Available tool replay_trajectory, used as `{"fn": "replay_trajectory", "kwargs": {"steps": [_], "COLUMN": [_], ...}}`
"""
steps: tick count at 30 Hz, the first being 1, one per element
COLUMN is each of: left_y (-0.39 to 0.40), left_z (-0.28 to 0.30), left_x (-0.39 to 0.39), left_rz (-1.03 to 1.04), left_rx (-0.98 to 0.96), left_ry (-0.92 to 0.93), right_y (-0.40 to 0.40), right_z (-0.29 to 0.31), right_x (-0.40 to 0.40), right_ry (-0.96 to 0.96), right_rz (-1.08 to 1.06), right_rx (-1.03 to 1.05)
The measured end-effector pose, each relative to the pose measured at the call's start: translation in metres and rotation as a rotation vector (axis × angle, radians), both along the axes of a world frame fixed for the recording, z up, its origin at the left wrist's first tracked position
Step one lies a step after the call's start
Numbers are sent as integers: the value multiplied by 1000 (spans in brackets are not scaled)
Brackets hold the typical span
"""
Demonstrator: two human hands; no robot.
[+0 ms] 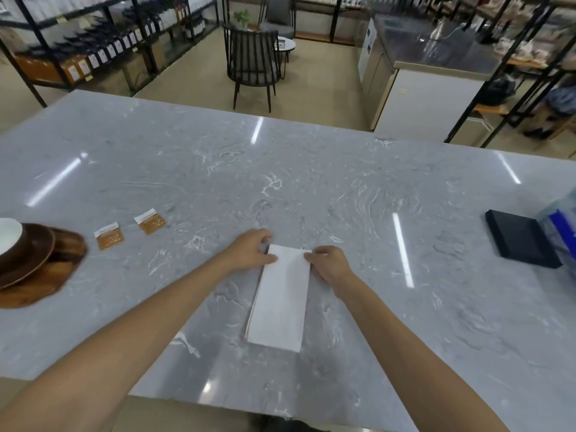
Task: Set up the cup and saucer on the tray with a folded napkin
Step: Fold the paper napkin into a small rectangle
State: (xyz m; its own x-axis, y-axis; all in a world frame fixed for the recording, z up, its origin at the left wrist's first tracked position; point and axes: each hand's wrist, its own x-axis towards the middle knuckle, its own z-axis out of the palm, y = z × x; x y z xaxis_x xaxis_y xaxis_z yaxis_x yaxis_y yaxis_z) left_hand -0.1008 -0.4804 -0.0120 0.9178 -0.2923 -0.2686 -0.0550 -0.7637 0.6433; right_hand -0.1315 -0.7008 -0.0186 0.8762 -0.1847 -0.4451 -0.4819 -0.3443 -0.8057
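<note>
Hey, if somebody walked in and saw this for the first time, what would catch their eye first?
Most likely the white napkin, folded into a long strip in the middle of the grey marble counter, with the left hand and right hand pinching its far corners. Next, the wooden tray at the left edge, carrying a brown saucer and white cup, with two orange sachets beside it.
</note>
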Motion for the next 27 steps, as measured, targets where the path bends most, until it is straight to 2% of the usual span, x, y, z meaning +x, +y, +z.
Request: {"fn": "replay_trajectory", "kwargs": {"steps": [5,10,14,18,21,27], "left_y": [-2,-1,-2,4,9,19], "left_z": [-7,-3,6,23,40,61], "left_x": [35,57,69,66,52,-15], "left_rz": [-90,-182,-189,-124,-106,-241], "left_rx": [-14,67,85,9,-21,19], "left_ry": [137,231,208,169,28,-267], "right_y": [-3,-8,-7,0,-2,-12], "right_z": [-2,7,16,29,41,64], "right_x": [12,27,39,47,47,11], "right_ry": [41,84,58,23,-90,-455], "right_rz": [55,157,159,152,304,629], "right_rx": [49,107,135,131,25,-415]}}
